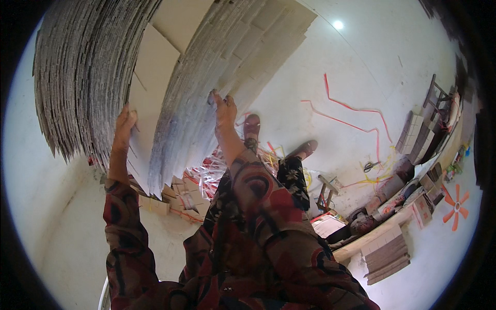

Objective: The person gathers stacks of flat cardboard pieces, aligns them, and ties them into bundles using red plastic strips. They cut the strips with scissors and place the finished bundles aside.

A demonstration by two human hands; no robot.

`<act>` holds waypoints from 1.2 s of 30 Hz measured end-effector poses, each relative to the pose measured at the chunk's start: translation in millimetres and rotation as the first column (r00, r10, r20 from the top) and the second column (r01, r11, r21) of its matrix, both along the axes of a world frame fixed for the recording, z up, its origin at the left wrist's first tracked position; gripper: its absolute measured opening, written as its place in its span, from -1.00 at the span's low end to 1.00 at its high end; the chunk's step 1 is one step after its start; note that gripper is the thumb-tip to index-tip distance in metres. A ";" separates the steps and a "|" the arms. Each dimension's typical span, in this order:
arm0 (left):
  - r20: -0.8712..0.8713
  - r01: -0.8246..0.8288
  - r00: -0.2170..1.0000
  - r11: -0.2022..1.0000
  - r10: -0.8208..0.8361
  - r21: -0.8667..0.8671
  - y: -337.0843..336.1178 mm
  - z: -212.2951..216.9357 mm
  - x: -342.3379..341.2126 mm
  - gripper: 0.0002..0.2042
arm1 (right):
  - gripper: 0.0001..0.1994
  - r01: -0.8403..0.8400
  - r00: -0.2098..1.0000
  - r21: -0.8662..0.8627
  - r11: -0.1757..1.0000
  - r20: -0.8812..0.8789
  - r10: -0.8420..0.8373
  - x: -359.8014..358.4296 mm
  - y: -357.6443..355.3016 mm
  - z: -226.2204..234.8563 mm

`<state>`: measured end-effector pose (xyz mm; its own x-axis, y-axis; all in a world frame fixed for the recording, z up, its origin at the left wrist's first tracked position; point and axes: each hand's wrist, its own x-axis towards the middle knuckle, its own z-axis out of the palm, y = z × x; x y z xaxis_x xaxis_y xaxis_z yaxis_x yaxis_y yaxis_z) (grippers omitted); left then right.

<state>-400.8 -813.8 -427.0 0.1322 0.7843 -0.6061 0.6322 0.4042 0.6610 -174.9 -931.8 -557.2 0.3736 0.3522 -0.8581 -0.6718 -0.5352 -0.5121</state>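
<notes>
You are standing over a parted mass of cardboard sheets, with a plain cardboard board (155,67) showing its broad tan face in the middle. A dense left stack (88,72) is rising to the left of that board, and a fanned right stack (191,108) is spreading out to its right. Your left hand (125,123) is resting at the board's left border, where the left stack's edges are meeting it; its fingers are curling, but whether they are gripping a sheet is not showing clearly. Your right hand (225,108) is lying to the right of the board, its bent fingers touching the right stack, and whether they are pinching any sheet is equally unclear. You are seemingly steadying and parting the sheets; the next move is probably calling for a sure hold on both stacks, so that the fanned edges are not slipping. As for writing, the stacks and the board are showing no legible brand or label. Well to the board's right, a pale box (422,211) is bearing reddish marks too small to make out.
</notes>
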 end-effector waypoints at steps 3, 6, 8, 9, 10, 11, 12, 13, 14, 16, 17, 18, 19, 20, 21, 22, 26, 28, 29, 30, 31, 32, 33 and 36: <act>0.038 0.011 0.999 1.000 -0.010 -0.026 4.3 -3.4 -8.2 -0.42 | -0.60 0.144 0.966 -0.025 0.989 -0.214 -0.146 1.0 0.1 -7.8; -0.010 0.003 1.000 1.000 -0.003 0.010 5.1 -7.6 -16.6 -0.41 | -0.56 0.119 0.950 0.141 0.983 -0.305 -0.072 12.4 -7.9 -17.3; -0.009 -0.006 1.000 1.000 0.006 0.023 7.7 -5.9 -12.3 -0.41 | -0.57 0.182 0.915 0.137 0.974 -0.385 -0.117 11.3 -14.4 -18.6; 0.015 -0.018 1.000 1.000 0.018 0.011 7.9 0.4 -13.7 -0.42 | -0.57 0.207 0.891 0.130 0.970 -0.434 -0.132 7.8 -19.0 -15.1; 0.038 -0.029 0.999 1.000 0.029 -0.001 7.9 3.6 -15.7 -0.42 | -0.57 0.222 0.887 0.128 0.967 -0.438 -0.145 6.0 -24.3 -11.9; 0.025 -0.021 0.999 1.000 0.021 -0.007 8.0 -0.3 -25.0 -0.42 | -0.58 0.236 0.883 0.126 0.964 -0.442 -0.158 4.3 -29.5 -8.6; 0.026 -0.003 1.000 1.000 0.003 -0.024 10.5 -2.3 -28.1 -0.40 | -0.58 0.256 0.879 0.132 0.958 -0.444 -0.174 2.6 -30.1 -6.2; 0.024 0.014 1.000 0.999 -0.013 -0.041 12.1 -4.2 -31.5 -0.39 | -0.57 0.282 0.891 0.108 0.953 -0.399 -0.218 -0.1 -28.9 -4.1; 0.021 0.027 0.999 0.998 -0.026 -0.057 11.9 -6.9 -34.9 -0.38 | -0.57 0.307 0.899 0.084 0.948 -0.354 -0.260 -4.4 -26.6 -1.7; 0.064 0.030 0.997 0.999 -0.032 0.027 6.7 -21.5 -26.8 -0.32 | -0.54 0.381 0.895 0.028 0.924 -0.263 -0.361 -8.7 -21.2 0.5; 0.021 0.011 1.000 0.999 -0.011 0.032 3.3 -20.2 -28.3 -0.33 | -0.53 0.426 0.881 -0.006 0.905 -0.226 -0.416 -11.4 -18.1 1.4; -0.016 -0.005 1.000 1.000 0.005 0.031 0.0 -16.2 -15.9 -0.33 | -0.51 0.474 0.862 -0.041 0.879 -0.180 -0.473 -11.7 -16.5 0.4; 0.009 0.007 1.000 1.000 -0.007 0.022 2.1 -13.9 -15.3 -0.34 | -0.49 0.401 0.909 -0.018 0.916 -0.117 -0.401 -17.7 -18.1 -13.0; 0.041 0.030 0.999 0.999 -0.030 0.014 6.7 -14.0 -12.2 -0.35 | -0.46 0.334 0.942 0.001 0.943 -0.047 -0.334 -25.1 -23.0 -40.8; 0.065 0.038 0.997 0.999 -0.039 0.007 7.0 -14.6 -14.1 -0.36 | -0.43 0.262 0.965 -0.002 0.965 0.026 -0.262 -29.5 -26.3 -53.4; 0.065 0.058 0.996 0.998 -0.059 0.018 6.5 -14.0 -16.4 -0.37 | -0.40 0.188 0.977 -0.011 0.982 0.100 -0.186 -31.4 -26.0 -60.2; 0.135 0.094 0.986 0.995 -0.096 0.021 11.3 -14.9 -8.1 -0.41 | -0.27 0.190 0.978 0.019 0.982 0.086 -0.191 -24.5 -27.4 -92.6; 0.154 0.059 0.986 0.998 -0.061 0.013 4.7 -15.6 -14.5 -0.43 | -0.24 0.245 0.965 0.040 0.969 -0.102 -0.240 -21.5 -28.0 -79.7; 0.153 0.040 0.987 0.999 -0.043 0.020 1.5 -16.7 -19.8 -0.43 | -0.25 0.251 0.952 0.027 0.968 -0.186 -0.242 -19.2 -30.9 -66.7; 0.157 0.034 0.987 0.999 -0.038 0.027 1.7 -17.8 -21.3 -0.44 | -0.25 0.268 0.930 0.013 0.963 -0.262 -0.256 -14.0 -31.6 -59.0; 0.146 0.032 0.989 0.999 -0.034 0.018 2.5 -17.9 -23.3 -0.44 | -0.28 0.259 0.930 0.014 0.966 -0.272 -0.246 -10.7 -30.6 -60.7; 0.135 0.028 0.990 1.000 -0.029 0.009 3.5 -17.7 -25.6 -0.44 | -0.30 0.249 0.930 0.015 0.968 -0.283 -0.234 -6.0 -28.2 -59.1; 0.123 0.032 0.992 0.999 -0.031 -0.003 4.7 -16.8 -22.9 -0.44 | -0.32 0.245 0.928 0.013 0.969 -0.294 -0.231 -3.1 -27.5 -59.5; 0.121 0.015 0.993 1.000 -0.016 0.007 3.1 -13.5 -16.7 -0.44 | -0.37 0.140 0.930 -0.052 0.989 -0.336 -0.149 17.6 -23.5 -71.2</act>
<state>-417.5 -810.7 -440.5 0.2167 0.7852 -0.5802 0.5538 0.3906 0.7354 -157.3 -955.3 -628.4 0.1046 0.2915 -0.9508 -0.8738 -0.4297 -0.2278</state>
